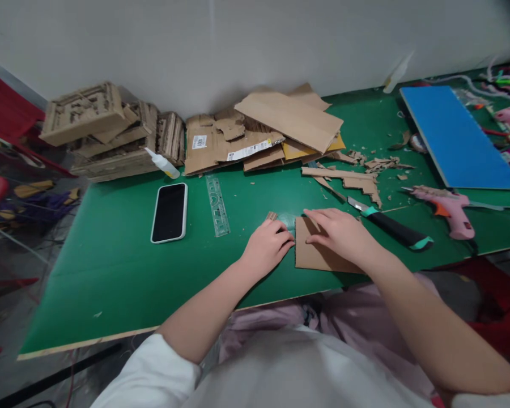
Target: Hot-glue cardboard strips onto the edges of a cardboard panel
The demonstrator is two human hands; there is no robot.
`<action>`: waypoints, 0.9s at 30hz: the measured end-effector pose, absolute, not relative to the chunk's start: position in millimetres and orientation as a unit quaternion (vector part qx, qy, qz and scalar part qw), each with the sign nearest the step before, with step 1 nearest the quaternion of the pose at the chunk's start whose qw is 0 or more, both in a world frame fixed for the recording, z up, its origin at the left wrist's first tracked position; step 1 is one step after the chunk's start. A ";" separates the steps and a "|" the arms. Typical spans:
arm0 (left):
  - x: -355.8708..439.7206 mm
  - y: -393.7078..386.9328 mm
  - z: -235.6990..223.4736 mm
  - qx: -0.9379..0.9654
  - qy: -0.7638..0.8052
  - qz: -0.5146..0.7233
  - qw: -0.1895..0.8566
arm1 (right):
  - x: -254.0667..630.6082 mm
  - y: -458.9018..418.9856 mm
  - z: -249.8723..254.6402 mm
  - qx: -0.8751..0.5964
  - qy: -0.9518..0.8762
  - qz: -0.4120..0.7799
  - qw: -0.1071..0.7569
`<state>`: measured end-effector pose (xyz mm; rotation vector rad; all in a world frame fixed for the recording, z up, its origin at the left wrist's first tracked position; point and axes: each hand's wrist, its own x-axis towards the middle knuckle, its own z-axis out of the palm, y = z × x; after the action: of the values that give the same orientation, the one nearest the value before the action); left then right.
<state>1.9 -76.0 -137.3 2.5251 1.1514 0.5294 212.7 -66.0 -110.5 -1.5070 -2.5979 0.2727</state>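
A rectangular piece of cardboard point(317, 258) lies flat near the table's front edge. My right hand point(342, 232) rests over it, with thumb and fingers stretched out and apart. Just left of that sheet, my left hand point(267, 246) is closed, its fingertips close to the cardboard's left edge. A small cardboard strip point(272, 216) pokes out beyond the left hand's knuckles; the rest of it is hidden under the fingers. A utility knife point(393, 226) with a black and teal handle lies right of my right hand, its blade showing.
A phone point(169, 213) and a clear ruler point(217, 205) lie to the left. Behind are a glue bottle point(165, 165), stacked cardboard structures point(110, 136) and cardboard sheets point(289, 116). Rightward are cardboard scraps point(361, 180), a pink glue gun point(448, 207) and a blue board point(459, 136).
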 end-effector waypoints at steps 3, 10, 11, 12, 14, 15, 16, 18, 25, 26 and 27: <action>1.7 -76.5 -139.2 0.883 0.400 0.189 0.157 | 209.3 -69.6 -111.3 -0.500 -0.860 0.089 0.051; 1.4 -76.8 -139.8 0.872 0.401 0.230 0.160 | 214.7 -58.6 -103.9 -0.572 -0.768 0.267 0.101; 1.4 -77.1 -137.5 0.860 0.410 0.251 0.168 | 217.5 -57.6 -100.2 -0.574 -0.751 0.303 0.117; 1.1 -77.4 -134.6 0.844 0.422 0.278 0.181 | 220.8 -57.0 -95.7 -0.575 -0.734 0.335 0.134; -0.1 -78.4 -128.2 0.794 0.453 0.332 0.233 | 228.0 -57.1 -85.9 -0.581 -0.688 0.397 0.176; -1.0 -79.0 -125.3 0.763 0.466 0.354 0.275 | 231.4 -57.5 -81.3 -0.586 -0.657 0.424 0.212; -1.7 -79.5 -122.9 0.729 0.473 0.371 0.327 | 234.4 -58.0 -77.3 -0.588 -0.624 0.442 0.263; -2.4 -80.1 -119.7 0.665 0.458 0.393 0.439 | 238.0 -59.1 -72.6 -0.575 -0.562 0.455 0.382; 5.1 -74.7 -96.2 0.639 0.430 0.425 0.476 | 226.8 -63.4 -70.3 -0.483 -0.586 0.393 0.518; 6.0 -72.8 -89.1 0.659 0.446 0.421 0.436 | 224.8 -64.2 -65.7 -0.483 -0.608 0.365 0.514; 6.8 -70.5 -81.5 0.683 0.458 0.415 0.389 | 223.3 -64.8 -59.3 -0.484 -0.634 0.323 0.510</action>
<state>6.8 -70.5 -81.5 1.7375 1.1638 1.0556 223.3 -64.8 -59.3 -1.1648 -1.5259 0.7767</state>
